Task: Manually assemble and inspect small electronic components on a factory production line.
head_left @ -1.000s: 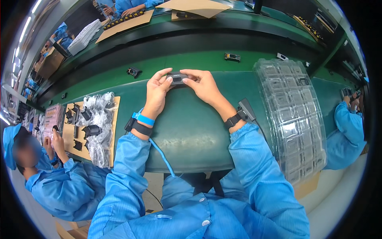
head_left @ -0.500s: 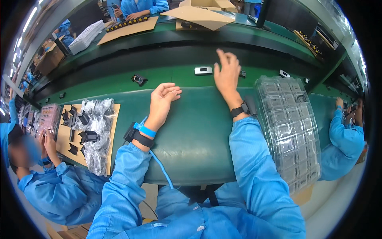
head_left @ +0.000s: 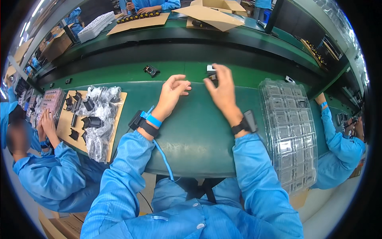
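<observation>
My left hand [head_left: 172, 95] is over the far edge of the green work surface, fingers loosely bent and apart, with nothing in it. A blue strap and a black band circle that wrist. My right hand [head_left: 223, 88] reaches to the green strip beyond the surface, thumb and fingers apart. Close by its fingertips lies a white-and-dark device [head_left: 210, 68], partly covered by the fingers. A small dark piece shows between thumb and fingers; whether they touch it I cannot tell. Further left on the strip sits a black part [head_left: 151, 71].
A stack of clear compartment trays [head_left: 287, 131] stands at right. On the left, a cardboard sheet [head_left: 113, 137] carries black parts and clear plastic bags. Another white device [head_left: 290, 79] lies beyond the trays. Co-workers sit on both sides; open cartons [head_left: 215, 20] stand on the far bench.
My right hand has come lower and left relative to the strip, now by the white-and-dark device. The view has shifted slightly. My left hand has barely changed.
</observation>
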The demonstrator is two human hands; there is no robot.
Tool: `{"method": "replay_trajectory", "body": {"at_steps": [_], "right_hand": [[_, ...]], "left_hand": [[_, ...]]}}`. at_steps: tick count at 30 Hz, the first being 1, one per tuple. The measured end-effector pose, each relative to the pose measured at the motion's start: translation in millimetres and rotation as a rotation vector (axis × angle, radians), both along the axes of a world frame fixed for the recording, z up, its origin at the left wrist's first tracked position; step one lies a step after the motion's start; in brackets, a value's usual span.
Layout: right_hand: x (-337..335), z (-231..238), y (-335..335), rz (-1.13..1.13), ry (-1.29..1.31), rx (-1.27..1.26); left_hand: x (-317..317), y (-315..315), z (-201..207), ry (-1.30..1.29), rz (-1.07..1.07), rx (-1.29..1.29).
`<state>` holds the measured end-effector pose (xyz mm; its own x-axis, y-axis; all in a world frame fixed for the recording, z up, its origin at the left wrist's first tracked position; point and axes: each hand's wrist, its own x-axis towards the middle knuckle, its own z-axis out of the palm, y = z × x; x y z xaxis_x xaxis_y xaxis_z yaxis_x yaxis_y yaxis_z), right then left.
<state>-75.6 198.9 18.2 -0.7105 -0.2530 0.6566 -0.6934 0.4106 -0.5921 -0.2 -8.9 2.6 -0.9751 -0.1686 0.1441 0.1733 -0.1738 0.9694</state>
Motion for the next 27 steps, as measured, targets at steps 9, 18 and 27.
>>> {"method": "replay_trajectory", "body": {"at_steps": [9, 18, 27], "right_hand": [[44.0, -10.0, -31.7, 0.263, -0.158, -0.166], [19.7, -26.1, -25.1, 0.368, -0.568, -0.331], [22.5, -21.6, -22.8, 0.356, -0.565, -0.318]], "left_hand": [[3.0, 1.9, 4.2, 0.053, -0.005, 0.026], [3.6, 4.1, 7.0, -0.016, 0.023, -0.005], [4.8, 5.4, 6.7, -0.029, -0.032, -0.048]]}}
